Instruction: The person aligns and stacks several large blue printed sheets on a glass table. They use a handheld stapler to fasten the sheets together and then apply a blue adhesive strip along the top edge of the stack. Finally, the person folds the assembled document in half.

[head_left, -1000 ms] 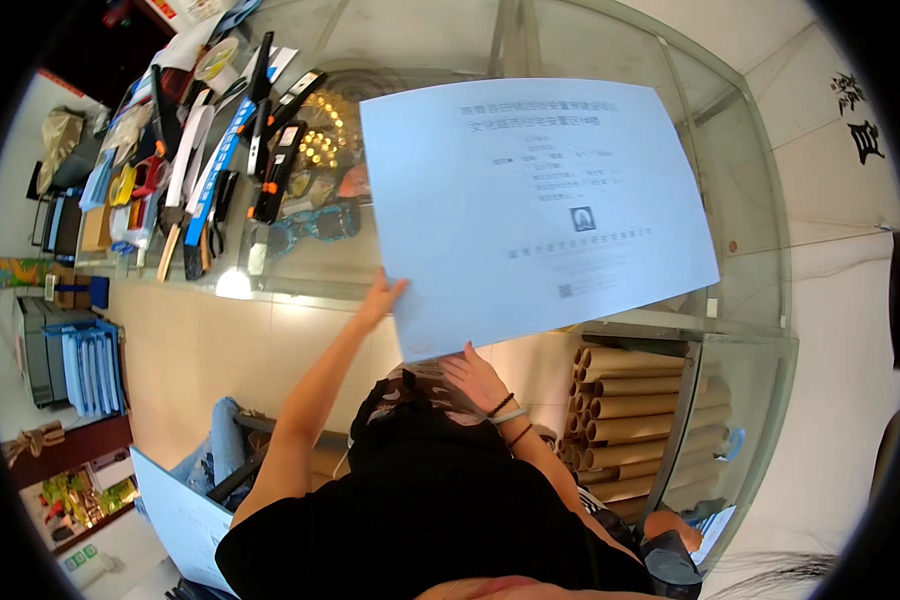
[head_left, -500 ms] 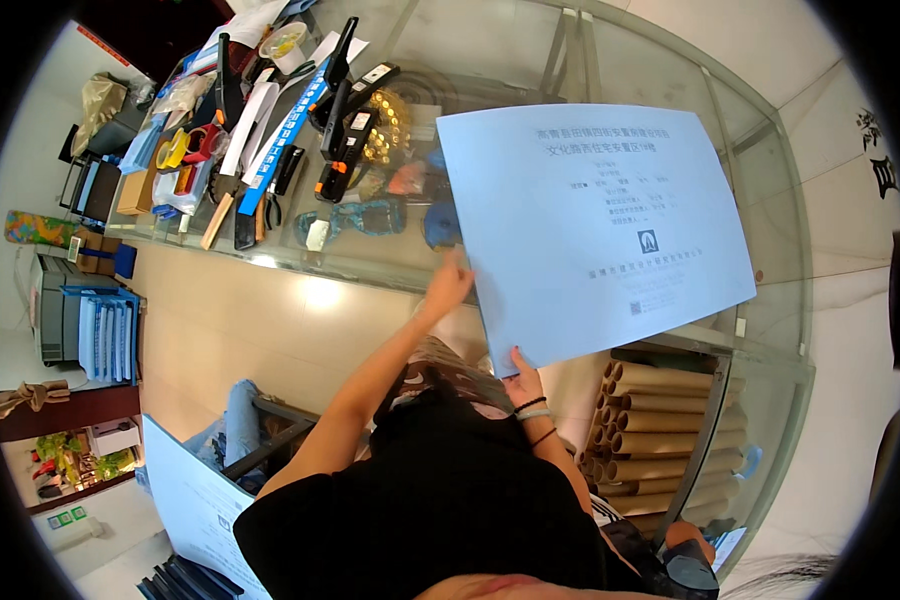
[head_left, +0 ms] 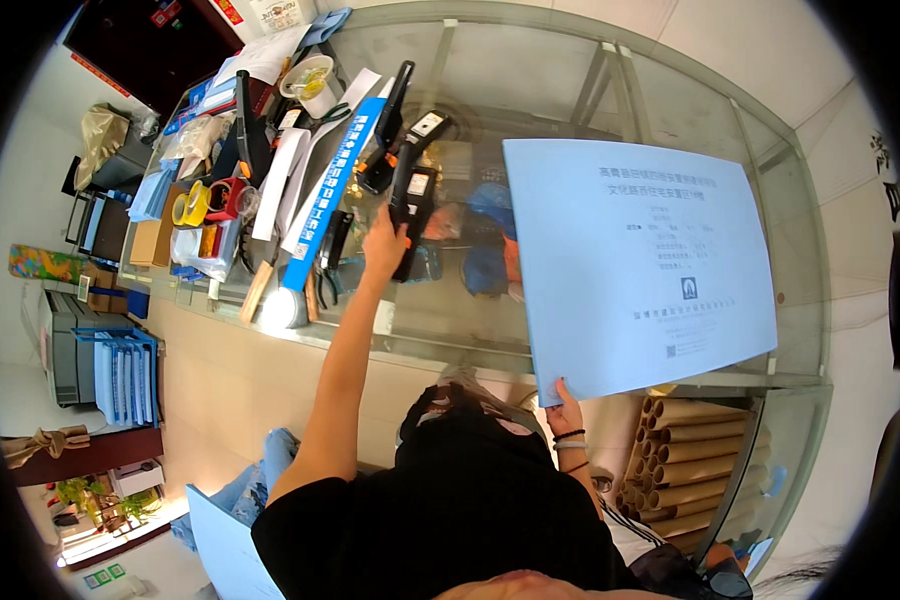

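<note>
A large light-blue printed booklet [head_left: 660, 270] lies on the glass counter on the right. My right hand [head_left: 564, 405] pinches its lower left corner, thumb on top and the other fingers hidden beneath. Further left, my left hand [head_left: 385, 245] reaches over the counter, its fingers closed round the near part of a black stapler [head_left: 417, 205]. A second black stapler with orange parts [head_left: 382, 160] lies just beyond it. Left of these is a long blue ruler-like strip [head_left: 335, 195] with white print.
Yellow tape rolls [head_left: 196, 205], a white plastic tub [head_left: 313, 85], papers and hand tools crowd the counter's left end. Brown cardboard tubes [head_left: 695, 455] are stacked under the counter at right. Another blue sheet [head_left: 225, 540] stands at lower left.
My left hand has moved left and away from beside the booklet to the black stapler and closed on it. My right hand keeps hold of the booklet's corner. The view has shifted.
</note>
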Motion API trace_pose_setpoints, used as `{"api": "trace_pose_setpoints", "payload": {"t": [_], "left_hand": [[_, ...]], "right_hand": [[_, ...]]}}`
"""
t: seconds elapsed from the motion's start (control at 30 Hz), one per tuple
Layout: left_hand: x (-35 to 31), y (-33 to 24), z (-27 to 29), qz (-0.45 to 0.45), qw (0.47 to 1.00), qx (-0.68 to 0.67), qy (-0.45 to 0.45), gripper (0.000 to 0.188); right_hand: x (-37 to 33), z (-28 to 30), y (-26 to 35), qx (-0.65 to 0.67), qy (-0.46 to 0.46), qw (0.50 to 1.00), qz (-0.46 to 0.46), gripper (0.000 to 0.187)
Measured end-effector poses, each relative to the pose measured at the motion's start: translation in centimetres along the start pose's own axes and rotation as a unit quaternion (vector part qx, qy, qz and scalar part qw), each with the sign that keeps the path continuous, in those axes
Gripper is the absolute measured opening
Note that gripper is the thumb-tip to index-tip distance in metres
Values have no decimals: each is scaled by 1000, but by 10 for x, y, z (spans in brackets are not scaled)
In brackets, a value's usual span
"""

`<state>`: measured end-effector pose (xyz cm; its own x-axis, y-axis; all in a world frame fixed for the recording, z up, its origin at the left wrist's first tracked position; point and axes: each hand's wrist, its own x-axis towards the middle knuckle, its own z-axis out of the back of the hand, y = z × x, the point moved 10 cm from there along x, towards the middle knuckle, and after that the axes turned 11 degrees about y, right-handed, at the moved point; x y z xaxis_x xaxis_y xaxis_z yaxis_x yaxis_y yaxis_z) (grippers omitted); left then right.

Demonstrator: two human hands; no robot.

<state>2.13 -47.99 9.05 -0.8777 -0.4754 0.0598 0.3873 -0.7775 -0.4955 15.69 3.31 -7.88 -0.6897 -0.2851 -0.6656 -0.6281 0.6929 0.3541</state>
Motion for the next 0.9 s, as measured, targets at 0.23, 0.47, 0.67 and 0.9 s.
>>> {"api": "trace_pose_setpoints", "payload": {"t": [0.23,0.47,0.67,0.9], "left_hand": [[-37,64,40,1,998,-24,61,60],[33,8,118,-114,992,-26,37,86],[209,-8,47,-157,986,-36,41,78],[264,-73,64,-185,981,39,47,56]], "right_hand": [[19,-27,-13,-6,-44,999,22,31],[19,-15,-14,1,-78,997,23,32],[28,-50,-13,27,-18,999,43,41],[22,-65,4,40,-33,996,79,43]]}}
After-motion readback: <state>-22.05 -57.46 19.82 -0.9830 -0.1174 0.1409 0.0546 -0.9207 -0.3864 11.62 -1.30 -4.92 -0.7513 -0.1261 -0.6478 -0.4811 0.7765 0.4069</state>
